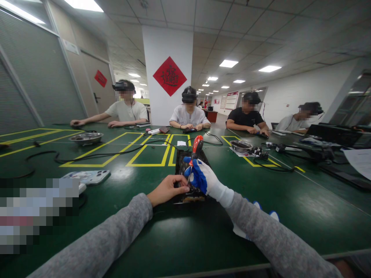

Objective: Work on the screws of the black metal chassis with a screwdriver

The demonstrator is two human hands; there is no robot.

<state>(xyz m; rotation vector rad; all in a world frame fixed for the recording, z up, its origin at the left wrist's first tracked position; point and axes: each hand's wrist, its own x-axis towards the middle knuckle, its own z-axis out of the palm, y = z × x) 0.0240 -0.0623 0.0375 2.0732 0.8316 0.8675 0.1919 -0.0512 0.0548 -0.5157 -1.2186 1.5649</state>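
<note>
My right hand (pixel 206 178), in a white glove with blue-coated fingers, is closed around a screwdriver (pixel 197 146) with a red and black handle. The screwdriver stands nearly upright, its thin shaft pointing down. Bare, my left hand (pixel 169 189) is closed, thumb and fingertips together beside the lower end of the shaft. Whatever those fingertips hold is too small to make out. Beneath both hands lies a dark, flat, roughly rectangular device (pixel 181 159) on the green table. The hands cover much of it, and the screwdriver's tip is hard to see.
Another white and blue glove (pixel 242 228) lies under my right forearm. A phone (pixel 97 177) is at left. Metal bowls (pixel 86 138) (pixel 241 145) and black cables (pixel 95 157) sit farther off. Several people with headsets sit across the table; a laptop (pixel 333 135) stands at right.
</note>
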